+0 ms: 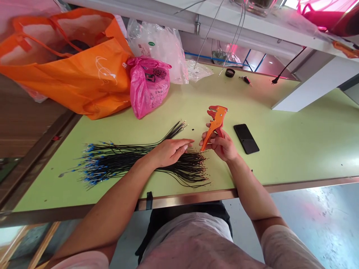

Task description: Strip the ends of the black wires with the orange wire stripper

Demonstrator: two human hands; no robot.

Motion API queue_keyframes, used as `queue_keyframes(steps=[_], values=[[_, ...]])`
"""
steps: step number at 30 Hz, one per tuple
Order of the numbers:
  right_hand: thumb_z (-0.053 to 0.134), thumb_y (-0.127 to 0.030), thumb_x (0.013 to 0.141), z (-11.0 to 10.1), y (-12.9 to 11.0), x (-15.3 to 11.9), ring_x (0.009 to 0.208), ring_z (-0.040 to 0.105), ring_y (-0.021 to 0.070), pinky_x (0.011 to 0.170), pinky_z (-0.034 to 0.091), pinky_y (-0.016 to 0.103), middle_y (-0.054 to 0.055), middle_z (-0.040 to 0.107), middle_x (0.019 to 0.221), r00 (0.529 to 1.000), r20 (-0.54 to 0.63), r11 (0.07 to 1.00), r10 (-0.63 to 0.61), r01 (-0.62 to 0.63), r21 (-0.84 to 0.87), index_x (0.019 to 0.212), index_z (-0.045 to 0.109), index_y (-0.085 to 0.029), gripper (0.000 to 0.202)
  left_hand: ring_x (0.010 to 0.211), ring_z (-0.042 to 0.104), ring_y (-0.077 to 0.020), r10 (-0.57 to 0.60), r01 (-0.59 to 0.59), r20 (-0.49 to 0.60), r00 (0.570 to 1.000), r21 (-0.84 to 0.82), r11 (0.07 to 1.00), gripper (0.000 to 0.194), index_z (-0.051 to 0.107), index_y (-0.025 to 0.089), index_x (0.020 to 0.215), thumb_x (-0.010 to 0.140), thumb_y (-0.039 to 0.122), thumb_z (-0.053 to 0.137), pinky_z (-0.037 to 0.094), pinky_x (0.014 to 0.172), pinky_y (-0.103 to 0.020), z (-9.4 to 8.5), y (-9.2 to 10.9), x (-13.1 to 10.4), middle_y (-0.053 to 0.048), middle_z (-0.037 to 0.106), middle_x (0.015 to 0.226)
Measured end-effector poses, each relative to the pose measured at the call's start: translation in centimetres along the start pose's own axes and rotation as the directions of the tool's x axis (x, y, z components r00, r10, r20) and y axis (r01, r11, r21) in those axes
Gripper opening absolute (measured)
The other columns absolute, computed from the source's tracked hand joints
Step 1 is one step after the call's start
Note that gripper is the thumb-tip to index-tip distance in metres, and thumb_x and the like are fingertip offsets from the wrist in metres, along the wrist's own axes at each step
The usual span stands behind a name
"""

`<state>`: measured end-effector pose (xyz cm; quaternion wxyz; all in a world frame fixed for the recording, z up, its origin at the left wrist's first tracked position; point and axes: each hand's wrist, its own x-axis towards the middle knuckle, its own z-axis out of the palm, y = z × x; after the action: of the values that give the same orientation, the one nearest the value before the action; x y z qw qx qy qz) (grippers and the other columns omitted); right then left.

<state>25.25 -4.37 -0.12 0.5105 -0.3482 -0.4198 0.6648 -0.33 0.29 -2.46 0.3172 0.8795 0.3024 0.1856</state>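
Note:
A thick bundle of black wires [120,162] lies across the table, with blue-tipped ends at the left and stripped, coppery ends at the right. Over its right part rests my left hand [168,152], palm down, fingers stretched out and thumb alongside; no wire shows plainly held in it. A smaller bunch of wires [176,128] fans out just behind that hand. My right hand [223,145] is wrapped around the handles of an orange and red wire stripper [217,118], whose jaws point away from me and up. Nothing shows between the jaws.
Right of the stripper lies a black phone [246,138]. An orange bag [92,74], a pink plastic bag [151,86] and clear plastic bags [159,48] stand at the back left. A tape roll [230,73] and keys [246,80] lie at the back, below a shelf [252,28].

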Motion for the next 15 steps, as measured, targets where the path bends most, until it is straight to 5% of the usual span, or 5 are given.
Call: queue_keyframes(steps=[4,8,11,15], values=[[0.062,-0.014,0.075,0.1,0.0,0.0,0.084,0.076,0.0221,0.072,0.067,0.042,0.002,0.071,0.1,1.0,0.006,1.0,-0.002,0.002,0.016,0.131,0.049,-0.024,0.058,0.114,0.072,-0.0241,0.01,0.004,-0.297,0.955,0.047,0.999,0.045,0.074,0.016,0.124,0.105,0.044,0.044,0.054,0.102,-0.036,-0.2,-0.8,0.4,-0.013,0.077,0.124],[0.062,-0.014,0.076,0.2,0.1,-0.1,0.085,0.076,0.0224,0.072,0.067,0.041,0.002,0.071,0.101,1.0,-0.005,1.0,0.0,0.0,0.017,0.13,0.049,-0.024,0.057,0.089,0.072,-0.0199,-0.168,0.24,-0.488,0.856,0.089,0.967,0.037,0.076,0.019,0.114,0.102,0.042,0.05,0.055,0.085,-0.031,-0.7,-1.7,0.4,-0.009,0.078,0.108],[0.062,-0.014,0.075,0.2,0.2,-0.1,0.085,0.076,0.0227,0.072,0.067,0.042,0.003,0.072,0.101,1.0,-0.006,1.0,0.0,0.0,0.003,0.129,0.049,-0.023,0.056,0.086,0.07,-0.0204,-0.256,0.378,-0.456,0.853,0.199,0.904,0.029,0.078,0.023,0.105,0.099,0.04,0.056,0.052,0.077,-0.031,-1.0,-2.3,0.3,-0.006,0.077,0.105],[0.063,-0.014,0.075,0.3,0.4,-0.1,0.083,0.076,0.0226,0.07,0.066,0.04,0.003,0.072,0.1,1.0,-0.008,1.0,-0.005,0.005,0.005,0.13,0.049,-0.023,0.057,0.101,0.07,-0.0246,-0.262,0.374,-0.333,0.906,0.338,0.864,0.029,0.08,0.025,0.104,0.099,0.04,0.056,0.05,0.076,-0.033,-0.8,-2.7,0.4,-0.006,0.076,0.109]])
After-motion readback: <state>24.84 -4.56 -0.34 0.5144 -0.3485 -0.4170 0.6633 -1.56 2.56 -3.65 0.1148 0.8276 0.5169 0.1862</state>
